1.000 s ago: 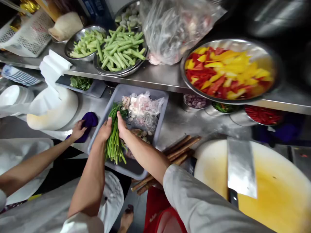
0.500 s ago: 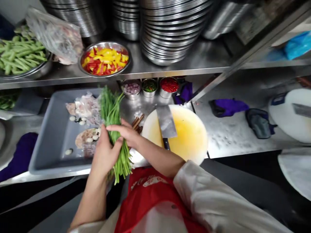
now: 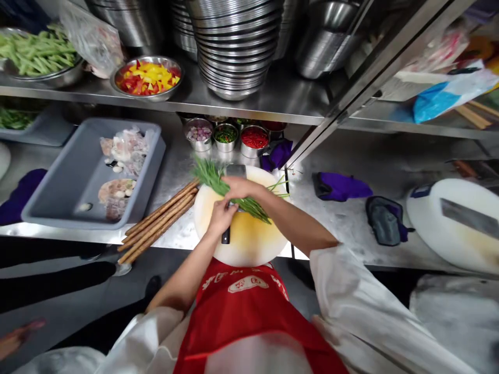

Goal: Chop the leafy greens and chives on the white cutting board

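My left hand (image 3: 221, 214) and my right hand (image 3: 238, 188) are both closed around a bunch of greens (image 3: 255, 209) with long, thin stalks. The bunch lies slantwise over the round chopping board (image 3: 257, 249), leafy tops toward the upper left and stalk ends to the right. Beneath it rests a cleaver; its black handle (image 3: 225, 236) and the far end of its blade (image 3: 236, 170) show, while the middle is covered. Long brown sticks (image 3: 159, 221) lie left of the board, some jutting over the counter edge.
A grey tub (image 3: 89, 208) holds bagged meat pieces. Behind the board stand steel cups (image 3: 225, 137) of chopped ingredients. A shelf above carries diced peppers (image 3: 148, 78) and stacked steel bowls (image 3: 234, 57). At right lie purple gloves (image 3: 345, 186) and another board (image 3: 429, 223). Another person's hand (image 3: 17, 337) shows lower left.
Both hands have carried the bunch from beside the grey tub rightward onto the board, over the cleaver. The bunch has turned from nearly upright to slanting. The brown sticks have come into full view.
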A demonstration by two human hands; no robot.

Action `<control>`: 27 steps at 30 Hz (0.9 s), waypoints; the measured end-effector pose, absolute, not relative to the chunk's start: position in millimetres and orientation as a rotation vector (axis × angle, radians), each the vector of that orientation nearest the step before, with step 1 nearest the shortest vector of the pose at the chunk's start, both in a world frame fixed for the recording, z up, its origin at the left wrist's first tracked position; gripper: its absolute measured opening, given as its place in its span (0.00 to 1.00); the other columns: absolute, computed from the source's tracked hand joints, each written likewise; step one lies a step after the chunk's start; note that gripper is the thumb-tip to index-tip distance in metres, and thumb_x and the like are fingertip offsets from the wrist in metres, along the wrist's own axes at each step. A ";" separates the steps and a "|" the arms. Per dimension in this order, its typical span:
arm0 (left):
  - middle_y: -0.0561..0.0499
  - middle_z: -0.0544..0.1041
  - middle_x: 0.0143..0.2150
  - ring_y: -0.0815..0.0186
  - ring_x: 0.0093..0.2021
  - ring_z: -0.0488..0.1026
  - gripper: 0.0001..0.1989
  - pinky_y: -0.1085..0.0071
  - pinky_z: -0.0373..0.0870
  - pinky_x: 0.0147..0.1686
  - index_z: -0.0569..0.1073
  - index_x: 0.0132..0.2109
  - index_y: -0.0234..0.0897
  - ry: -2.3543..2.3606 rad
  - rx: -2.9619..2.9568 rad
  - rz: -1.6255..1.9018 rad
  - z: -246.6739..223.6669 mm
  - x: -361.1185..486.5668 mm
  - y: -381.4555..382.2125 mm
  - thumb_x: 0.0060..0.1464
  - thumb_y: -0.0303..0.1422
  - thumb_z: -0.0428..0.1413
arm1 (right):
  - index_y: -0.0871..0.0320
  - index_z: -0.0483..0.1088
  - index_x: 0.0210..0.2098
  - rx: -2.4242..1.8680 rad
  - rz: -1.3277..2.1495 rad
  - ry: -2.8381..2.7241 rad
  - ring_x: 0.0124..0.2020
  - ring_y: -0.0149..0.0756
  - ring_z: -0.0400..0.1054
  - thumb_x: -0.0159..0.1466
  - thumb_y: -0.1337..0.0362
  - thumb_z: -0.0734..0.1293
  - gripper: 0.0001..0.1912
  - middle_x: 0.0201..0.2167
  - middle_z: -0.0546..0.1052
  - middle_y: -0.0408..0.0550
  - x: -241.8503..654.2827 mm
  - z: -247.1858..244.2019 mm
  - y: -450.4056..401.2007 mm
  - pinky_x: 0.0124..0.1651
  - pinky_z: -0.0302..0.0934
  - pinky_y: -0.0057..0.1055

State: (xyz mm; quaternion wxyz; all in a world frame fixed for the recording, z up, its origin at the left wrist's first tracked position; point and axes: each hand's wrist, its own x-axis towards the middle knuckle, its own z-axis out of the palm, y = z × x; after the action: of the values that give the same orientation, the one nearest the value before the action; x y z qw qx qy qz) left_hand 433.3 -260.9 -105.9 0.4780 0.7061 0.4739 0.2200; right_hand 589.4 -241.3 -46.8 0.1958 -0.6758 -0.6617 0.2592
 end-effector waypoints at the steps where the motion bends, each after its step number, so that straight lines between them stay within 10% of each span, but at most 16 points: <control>1: 0.42 0.77 0.44 0.54 0.48 0.75 0.16 0.58 0.71 0.55 0.77 0.48 0.33 1.255 1.817 0.457 -115.7 417.4 -255.5 0.55 0.35 0.56 | 0.62 0.70 0.56 -1.940 0.756 -1.936 0.44 0.45 0.74 0.47 0.69 0.77 0.37 0.48 0.79 0.55 582.2 -61.3 -241.7 0.48 0.68 0.34; 7: 0.37 0.73 0.54 0.51 0.57 0.71 0.23 0.55 0.68 0.59 0.73 0.57 0.33 1.233 2.434 0.535 -124.9 362.8 -232.5 0.58 0.37 0.54 | 0.60 0.51 0.72 -2.093 0.550 -2.276 0.61 0.59 0.64 0.62 0.59 0.71 0.44 0.63 0.66 0.66 558.0 -106.3 -259.9 0.57 0.64 0.48; 12: 0.34 0.58 0.72 0.47 0.72 0.54 0.44 0.50 0.48 0.71 0.56 0.71 0.31 0.580 2.818 0.081 -96.7 397.3 -185.7 0.52 0.42 0.61 | 0.65 0.60 0.66 -2.043 0.310 -2.075 0.67 0.58 0.54 0.64 0.58 0.70 0.35 0.66 0.61 0.68 564.0 -98.1 -297.9 0.67 0.51 0.54; 16: 0.33 0.55 0.73 0.47 0.73 0.52 0.50 0.54 0.46 0.71 0.54 0.72 0.31 0.326 2.875 -0.290 -85.5 437.2 -152.6 0.47 0.41 0.65 | 0.61 0.72 0.50 -2.123 0.405 -1.780 0.53 0.46 0.69 0.72 0.61 0.58 0.16 0.51 0.75 0.59 534.1 -103.6 -344.9 0.58 0.62 0.42; 22: 0.30 0.59 0.70 0.44 0.69 0.58 0.58 0.58 0.55 0.66 0.50 0.74 0.32 0.053 2.914 -0.540 -107.5 479.1 -166.2 0.42 0.42 0.70 | 0.64 0.61 0.64 -2.431 0.699 -1.372 0.49 0.51 0.72 0.65 0.47 0.66 0.36 0.56 0.71 0.66 459.7 -136.7 -352.8 0.49 0.68 0.44; 27: 0.33 0.67 0.63 0.45 0.64 0.65 0.50 0.59 0.60 0.61 0.53 0.72 0.33 0.064 2.907 -0.496 -115.6 492.0 -159.3 0.48 0.43 0.66 | 0.66 0.51 0.71 -2.567 0.637 -1.128 0.55 0.53 0.66 0.68 0.61 0.61 0.34 0.56 0.69 0.68 444.1 -149.8 -331.1 0.53 0.67 0.44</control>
State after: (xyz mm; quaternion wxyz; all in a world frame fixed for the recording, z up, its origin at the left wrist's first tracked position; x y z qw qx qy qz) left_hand 492.0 -159.3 -115.6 0.0957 0.9810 0.0216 -0.1672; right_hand 444.1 -331.1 -149.8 0.1325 -0.8848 -0.3889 0.2197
